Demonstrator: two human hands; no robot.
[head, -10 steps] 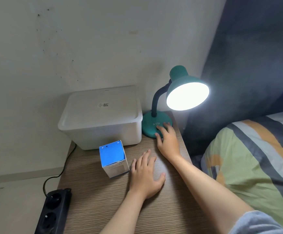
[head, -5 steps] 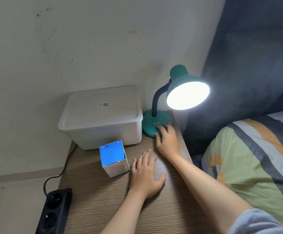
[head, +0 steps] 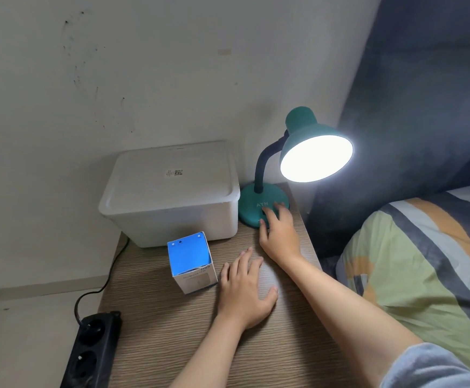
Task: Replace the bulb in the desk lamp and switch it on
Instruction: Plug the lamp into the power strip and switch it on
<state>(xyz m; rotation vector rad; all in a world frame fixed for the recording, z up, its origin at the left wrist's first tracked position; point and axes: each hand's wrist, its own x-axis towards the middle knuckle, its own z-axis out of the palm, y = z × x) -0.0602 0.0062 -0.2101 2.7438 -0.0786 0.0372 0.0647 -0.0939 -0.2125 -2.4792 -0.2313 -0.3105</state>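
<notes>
Lamp: my green desk lamp [head: 264,204] stands at the back right corner of the bedside table [head: 172,345], just beside the white box [head: 172,191], and its shade [head: 316,156] shines bright, so I judge the bulb inside is good and the switch is on
Right hand: my right hand [head: 280,233] rests on the front of the lamp base with fingers almost straight, holding nothing; I think it is there because the switch sits under the fingertips
Left hand: my left hand [head: 246,292] lies flat and open on the table, only to steady me, just beside the bulb carton [head: 191,261] but gripping nothing
Carton: it stands upright in front of the white box, near enough to reach
Power strip: the black power strip [head: 91,351] hangs at the left edge of the table
</notes>
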